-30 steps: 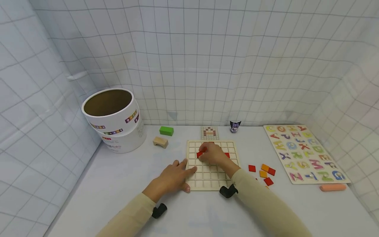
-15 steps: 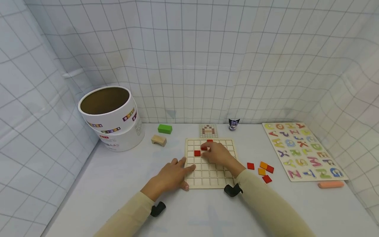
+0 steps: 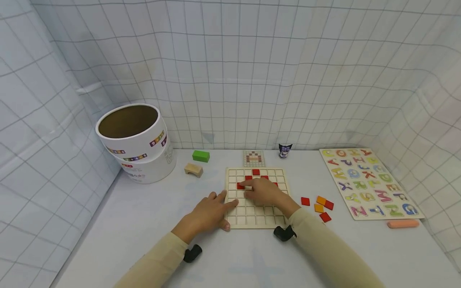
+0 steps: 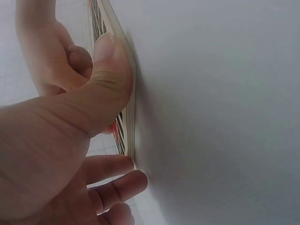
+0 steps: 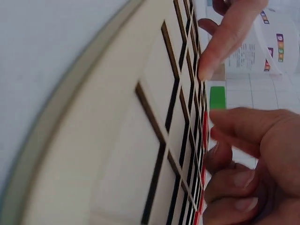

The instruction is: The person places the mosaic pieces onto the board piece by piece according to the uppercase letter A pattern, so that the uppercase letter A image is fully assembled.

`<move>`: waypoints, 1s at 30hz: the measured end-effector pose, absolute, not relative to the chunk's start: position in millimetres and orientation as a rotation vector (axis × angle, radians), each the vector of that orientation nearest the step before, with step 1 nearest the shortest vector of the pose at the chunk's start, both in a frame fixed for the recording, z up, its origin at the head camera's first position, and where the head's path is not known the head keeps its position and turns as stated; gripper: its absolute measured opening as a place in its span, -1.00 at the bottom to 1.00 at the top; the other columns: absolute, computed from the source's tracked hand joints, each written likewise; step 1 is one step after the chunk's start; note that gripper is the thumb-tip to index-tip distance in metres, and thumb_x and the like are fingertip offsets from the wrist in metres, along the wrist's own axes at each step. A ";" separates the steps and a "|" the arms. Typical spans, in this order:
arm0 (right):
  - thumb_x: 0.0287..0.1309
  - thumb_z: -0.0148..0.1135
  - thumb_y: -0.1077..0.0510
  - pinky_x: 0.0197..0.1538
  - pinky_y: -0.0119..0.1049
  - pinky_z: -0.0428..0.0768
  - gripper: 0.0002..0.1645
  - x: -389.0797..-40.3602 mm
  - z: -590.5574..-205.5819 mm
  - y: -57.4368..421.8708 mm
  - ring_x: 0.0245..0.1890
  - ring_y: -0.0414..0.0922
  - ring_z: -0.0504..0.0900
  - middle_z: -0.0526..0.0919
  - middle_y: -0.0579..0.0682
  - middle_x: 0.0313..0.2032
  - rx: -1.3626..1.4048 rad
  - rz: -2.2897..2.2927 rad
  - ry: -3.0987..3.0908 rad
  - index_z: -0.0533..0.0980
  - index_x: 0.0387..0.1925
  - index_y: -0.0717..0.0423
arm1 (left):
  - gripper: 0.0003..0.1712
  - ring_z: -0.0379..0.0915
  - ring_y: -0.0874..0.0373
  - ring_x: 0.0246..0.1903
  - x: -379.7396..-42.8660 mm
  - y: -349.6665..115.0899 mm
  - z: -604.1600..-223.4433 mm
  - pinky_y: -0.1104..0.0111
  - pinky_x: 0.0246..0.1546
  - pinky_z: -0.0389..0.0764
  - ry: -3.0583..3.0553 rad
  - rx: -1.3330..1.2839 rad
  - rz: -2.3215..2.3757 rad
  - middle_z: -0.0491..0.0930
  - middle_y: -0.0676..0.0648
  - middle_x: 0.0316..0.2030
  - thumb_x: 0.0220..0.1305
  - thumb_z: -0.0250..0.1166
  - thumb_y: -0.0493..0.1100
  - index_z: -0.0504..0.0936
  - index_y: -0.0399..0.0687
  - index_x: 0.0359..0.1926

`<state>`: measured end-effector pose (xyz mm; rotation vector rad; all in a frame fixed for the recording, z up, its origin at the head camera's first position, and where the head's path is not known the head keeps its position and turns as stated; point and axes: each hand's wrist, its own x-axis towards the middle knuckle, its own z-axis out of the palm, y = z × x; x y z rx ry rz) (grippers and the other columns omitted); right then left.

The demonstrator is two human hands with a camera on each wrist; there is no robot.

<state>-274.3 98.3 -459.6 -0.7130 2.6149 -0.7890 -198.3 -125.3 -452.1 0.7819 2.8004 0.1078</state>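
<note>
Grid board point(image 3: 252, 221) lies under both hands' fingers, the left hand point(image 3: 210, 213) touching its left edge with fingers spread apart, a red tile point(image 3: 239, 187) beneath the extended index fingertip of the right hand point(image 3: 265, 193), whose other fingers curl loosely, and loose tiles point(image 3: 319, 208) on the surface point(image 3: 396, 256) right of those fingers.

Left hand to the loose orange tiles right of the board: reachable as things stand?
Probably not directly: the right hand and its sleeve lie across the straight path from the left hand to the orange tiles.
</note>
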 end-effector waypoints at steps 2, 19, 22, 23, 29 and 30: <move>0.38 0.23 0.08 -0.40 -0.28 0.37 -0.44 -272.3 -456.0 105.5 -0.58 -0.23 0.36 0.55 -0.07 -0.52 -0.730 -0.834 2.613 0.48 0.39 -0.09 | -0.02 0.35 -0.24 0.23 -197.9 -124.7 -451.9 -0.03 0.12 0.51 2.800 0.787 0.110 0.25 -0.31 0.47 0.01 0.46 0.26 0.40 0.24 0.48; 0.39 0.27 0.06 -0.26 -0.24 0.58 -0.45 -231.8 -449.7 294.1 -0.21 0.02 0.57 0.55 0.19 0.05 -0.172 -1.293 2.591 0.46 0.31 0.18 | -0.04 0.28 -0.26 0.30 -198.8 -128.7 -454.4 -0.04 0.19 0.43 2.785 0.753 0.181 0.21 -0.32 0.49 0.06 0.48 0.22 0.38 0.22 0.50; 0.36 0.29 0.07 -0.24 -0.25 0.59 -0.45 -230.1 -457.3 291.7 -0.20 0.01 0.57 0.55 0.19 0.06 -0.151 -1.287 2.561 0.47 0.30 0.16 | -0.05 0.29 -0.27 0.29 -198.3 -130.5 -453.1 -0.04 0.17 0.44 2.786 0.755 0.200 0.21 -0.33 0.49 0.06 0.48 0.20 0.39 0.20 0.49; 0.35 0.29 0.07 -0.21 -0.24 0.60 -0.45 -229.9 -458.2 289.0 -0.18 0.02 0.57 0.54 0.20 0.07 -0.154 -1.286 2.553 0.47 0.29 0.16 | -0.05 0.30 -0.26 0.28 -198.4 -130.8 -453.0 -0.03 0.15 0.45 2.788 0.764 0.201 0.21 -0.33 0.49 0.07 0.48 0.21 0.39 0.20 0.49; 0.28 0.31 0.13 -0.16 -0.22 0.60 -0.46 -228.4 -461.7 271.4 -0.12 0.02 0.55 0.54 0.20 0.09 -0.087 -1.188 2.582 0.50 0.26 0.16 | -0.05 0.31 -0.27 0.25 -198.0 -128.2 -452.7 -0.04 0.14 0.45 2.786 0.791 0.208 0.22 -0.34 0.49 0.07 0.46 0.21 0.39 0.20 0.49; 0.27 0.31 0.14 -0.16 -0.22 0.60 -0.47 -227.8 -462.8 269.6 -0.12 0.02 0.55 0.55 0.19 0.09 -0.074 -1.161 2.595 0.51 0.25 0.15 | -0.05 0.31 -0.27 0.26 -197.8 -127.8 -452.9 -0.04 0.14 0.45 2.783 0.791 0.211 0.21 -0.34 0.49 0.07 0.46 0.21 0.38 0.20 0.49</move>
